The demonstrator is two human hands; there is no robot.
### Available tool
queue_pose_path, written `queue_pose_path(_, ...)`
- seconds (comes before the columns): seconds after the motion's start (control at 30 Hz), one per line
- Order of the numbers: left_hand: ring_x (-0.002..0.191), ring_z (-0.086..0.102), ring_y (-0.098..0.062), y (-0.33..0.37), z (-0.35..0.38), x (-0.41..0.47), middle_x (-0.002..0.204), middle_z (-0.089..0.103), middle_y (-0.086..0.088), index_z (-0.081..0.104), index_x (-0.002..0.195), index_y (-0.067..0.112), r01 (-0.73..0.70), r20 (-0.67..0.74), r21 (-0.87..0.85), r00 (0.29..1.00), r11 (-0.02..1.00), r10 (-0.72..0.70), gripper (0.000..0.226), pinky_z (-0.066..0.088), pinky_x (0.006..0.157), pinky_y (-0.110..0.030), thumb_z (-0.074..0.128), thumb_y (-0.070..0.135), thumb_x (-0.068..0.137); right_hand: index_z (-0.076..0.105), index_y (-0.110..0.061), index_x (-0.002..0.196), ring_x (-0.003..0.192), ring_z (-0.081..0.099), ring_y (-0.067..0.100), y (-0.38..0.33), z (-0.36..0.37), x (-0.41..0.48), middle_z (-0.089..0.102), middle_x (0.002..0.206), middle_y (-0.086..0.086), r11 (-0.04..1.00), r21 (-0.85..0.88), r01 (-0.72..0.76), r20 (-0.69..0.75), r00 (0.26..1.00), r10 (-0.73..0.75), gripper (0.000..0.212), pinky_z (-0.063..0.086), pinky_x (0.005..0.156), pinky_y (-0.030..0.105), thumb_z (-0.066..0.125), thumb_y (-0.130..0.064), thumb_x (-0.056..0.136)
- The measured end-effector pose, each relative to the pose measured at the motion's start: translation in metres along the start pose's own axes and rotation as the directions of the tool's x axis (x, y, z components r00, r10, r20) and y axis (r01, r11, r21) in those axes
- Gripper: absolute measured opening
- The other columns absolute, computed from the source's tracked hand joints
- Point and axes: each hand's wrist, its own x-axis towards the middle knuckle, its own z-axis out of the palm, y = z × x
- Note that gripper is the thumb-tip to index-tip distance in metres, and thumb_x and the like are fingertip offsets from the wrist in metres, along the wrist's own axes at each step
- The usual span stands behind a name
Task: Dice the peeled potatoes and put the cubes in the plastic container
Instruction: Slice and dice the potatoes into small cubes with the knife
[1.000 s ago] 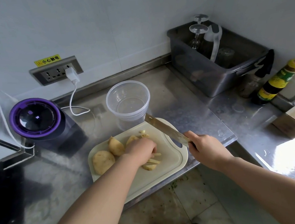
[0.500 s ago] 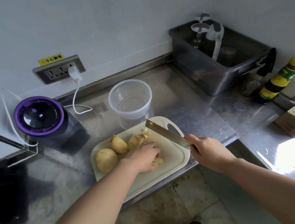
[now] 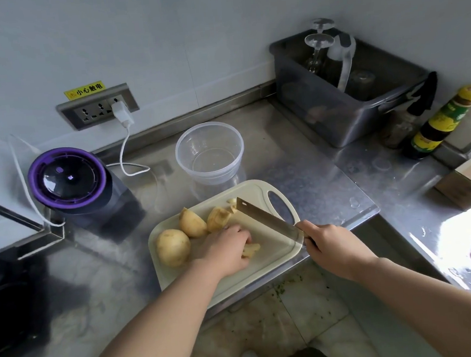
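My left hand (image 3: 229,247) curls over the potato strips (image 3: 251,249), bunching them tighter mid cutting board (image 3: 265,269). My right hand (image 3: 331,244) grips the knife (image 3: 269,221), now lowered at 1 o'clock. Crosscuts look next; the plastic container (image 3: 209,152) at 12 o'clock sits empty.

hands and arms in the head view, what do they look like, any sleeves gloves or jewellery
The left hand and right hand wear no gloves, and no ring, watch or bracelet shows on either. The left forearm and right forearm are uncovered right to the frame's edge, so no sleeve is in view. No bandage or marking is visible.
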Motion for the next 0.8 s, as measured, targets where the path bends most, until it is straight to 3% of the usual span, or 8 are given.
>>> queue_pose_path(0.1, 0.109, 0.055, -0.021, 0.005, 0.01, -0.006, 0.124, 0.051, 0.003, 0.053, 0.122, 0.02, 0.159, -0.051, -0.058, 0.986, 0.986, -0.162, 0.041, 0.043, 0.079, -0.03, 0.063, 0.035, 0.085, 0.046, -0.022, 0.122, 0.068, 0.054, 0.027, -0.004, 0.003, -0.002, 0.055, 0.075, -0.002, 1.0, -0.002, -0.011, -0.002, 1.0, 0.011, 0.026, 0.035, 0.058, 0.031, 0.036, -0.016, 0.098)
queue_pose_path(0.27, 0.108, 0.057, -0.024, 0.007, 0.023, -0.02, 0.122, 0.053, -0.003, 0.055, 0.115, 0.017, 0.399, -0.12, -0.24, 0.892, 0.885, -0.435, 0.038, 0.045, 0.079, -0.033, 0.064, 0.037, 0.084, 0.046, -0.022, 0.116, 0.067, 0.053, 0.026, -0.016, 0.008, -0.01, 0.05, 0.074, -0.005, 1.0, -0.022, 0.011, 0.028, 1.0, -0.01, 0.023, 0.038, 0.059, 0.032, 0.034, -0.014, 0.098)
queue_pose_path(0.37, 0.107, 0.057, -0.021, 0.002, 0.026, -0.028, 0.123, 0.053, -0.001, 0.055, 0.117, 0.018, 0.388, -0.169, -0.287, 0.88, 0.876, -0.445, 0.039, 0.048, 0.08, -0.031, 0.065, 0.039, 0.085, 0.044, -0.022, 0.122, 0.069, 0.055, 0.025, -0.024, 0.01, -0.011, 0.05, 0.077, -0.004, 0.998, -0.057, 0.031, 0.065, 0.998, -0.027, 0.027, 0.041, 0.06, 0.032, 0.034, -0.013, 0.098)
queue_pose_path(0.53, 0.113, 0.055, -0.023, -0.007, 0.032, -0.039, 0.129, 0.048, -0.001, 0.052, 0.128, 0.016, 0.362, -0.103, -0.415, 0.893, 0.835, -0.438, 0.052, 0.048, 0.09, -0.032, 0.073, 0.031, 0.083, 0.042, -0.022, 0.13, 0.072, 0.056, 0.026, -0.035, 0.011, -0.011, 0.06, 0.093, -0.001, 0.993, -0.11, 0.044, 0.106, 0.994, -0.032, 0.034, 0.046, 0.066, 0.034, 0.033, -0.013, 0.098)
queue_pose_path(0.8, 0.108, 0.058, -0.02, -0.004, 0.036, -0.043, 0.124, 0.053, -0.003, 0.059, 0.12, 0.012, 0.37, -0.151, -0.509, 0.851, 0.777, -0.504, 0.036, 0.045, 0.089, -0.026, 0.07, 0.021, 0.087, 0.039, -0.021, 0.131, 0.078, 0.061, 0.03, -0.049, 0.016, -0.015, 0.064, 0.099, 0.004, 0.988, -0.131, 0.086, 0.151, 0.986, -0.066, 0.037, 0.049, 0.065, 0.036, 0.035, -0.009, 0.096)
